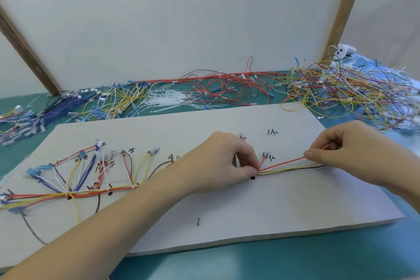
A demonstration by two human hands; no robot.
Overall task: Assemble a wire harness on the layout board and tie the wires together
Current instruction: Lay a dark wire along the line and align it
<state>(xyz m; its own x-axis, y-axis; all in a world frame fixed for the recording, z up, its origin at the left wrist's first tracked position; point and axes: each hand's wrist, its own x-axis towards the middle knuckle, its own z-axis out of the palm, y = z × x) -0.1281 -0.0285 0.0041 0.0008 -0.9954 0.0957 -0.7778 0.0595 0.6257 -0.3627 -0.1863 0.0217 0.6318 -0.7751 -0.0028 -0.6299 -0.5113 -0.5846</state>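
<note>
Biggest thing in front of you is the white panel (pixel 172 18) standing upright behind everything, wood strips down both edges. Below it the green mat (pixel 272 261) covers the table, and your board (pixel 284 207) lies flat on that, taking up most of the middle.

Behind the board it's pretty cluttered: a big tangle (pixel 345 91) of yellow, red and dark wires at the far right, red wires (pixel 227 88) spread along the panel's foot, a heap of white zip ties (pixel 168 98) just left of those, then yellow wires (pixel 122 100) and blue wires (pixel 61 109) further left. Some white gadget (pixel 343 51) sits behind the tangle, can't tell what it is.

On the board, the harness (pixel 91 193) is fanned out over the left half, branches running up to pins beside handwritten labels, trunk going right under your left forearm.

Your left hand (pixel 218 163) is curled, fingertips pinching the wire bundle down right by a black dot (pixel 252 178). Your right hand (pixel 347 148) is curled too, thumb and finger pinching a red wire (pixel 281 163) that runs taut back to your left fingertips, just above the loose strands (pixel 293 169). A lone pin (pixel 198 221) stands near the front edge.
</note>
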